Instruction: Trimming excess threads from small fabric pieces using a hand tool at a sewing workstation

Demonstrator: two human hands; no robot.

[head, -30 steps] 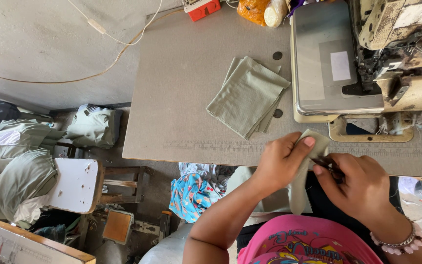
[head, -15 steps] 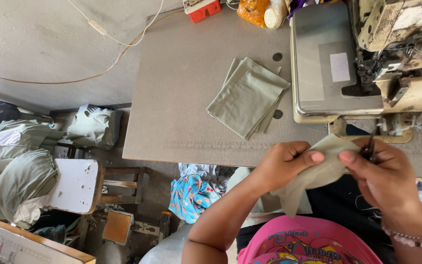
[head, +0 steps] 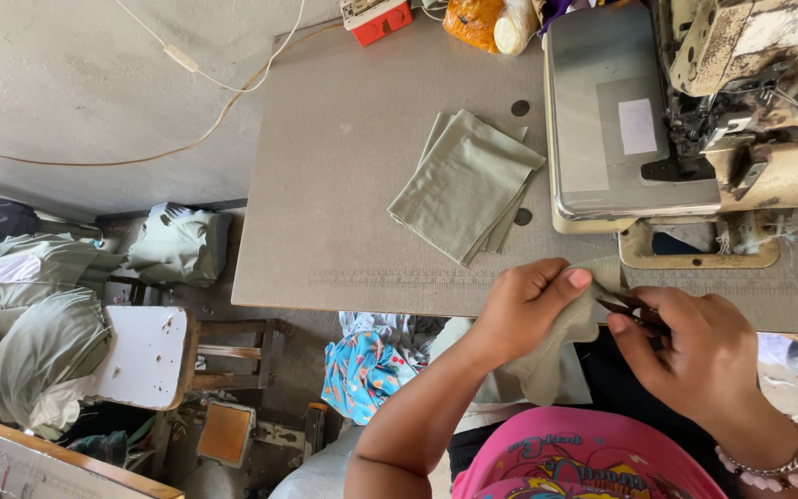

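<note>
Down at the near edge of the grey table [head: 344,166], left hand [head: 524,305] pinching a piece of olive cloth [head: 556,356], thumb on top, fingers curled underneath. Cloth hanging off the table edge toward the lap, upper corner lifted to the hands. Right hand [head: 695,346] just beside it, fingers closed narrowly on a small dark snipping tool [head: 634,310] (blades hard to make out), tip touching the cloth's corner. Beaded bracelet [head: 773,462] on that wrist.

Farther up the table, well apart from the hands: a stack of folded olive cloth pieces [head: 464,185], lying askew, just beside the sewing machine [head: 695,120]. White rectangular label [head: 637,127] stuck flat on the machine's grey bed. At the far edge, a small red and white box [head: 378,17] and an orange bag [head: 475,20] next to a pale round packet [head: 513,30]. White cord [head: 187,65] trailing across the floor on the left.

Below the table: blue patterned fabric [head: 362,370], a white stool [head: 145,342], and bundles of greenish cloth [head: 39,323] heaped at left.
</note>
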